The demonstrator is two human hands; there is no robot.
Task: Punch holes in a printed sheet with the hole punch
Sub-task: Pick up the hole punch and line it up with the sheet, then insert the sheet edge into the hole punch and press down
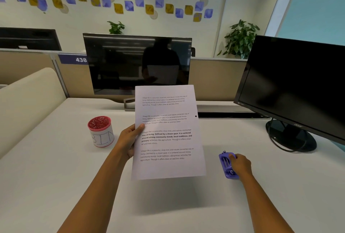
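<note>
Standing left of centre: red cup [100,131] on bench [56,186]. Centre: left hand [128,139] pinching printed sheet [168,134] upright, one hole [195,116] at its right edge. Lower right: right hand [240,164] closed over purple hole punch [226,165]. Further holes probably remain.

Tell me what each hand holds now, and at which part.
The left hand holds the printed sheet by its left edge, thumb on the front. The right hand grips the purple hole punch on the desk, at its right side.
</note>
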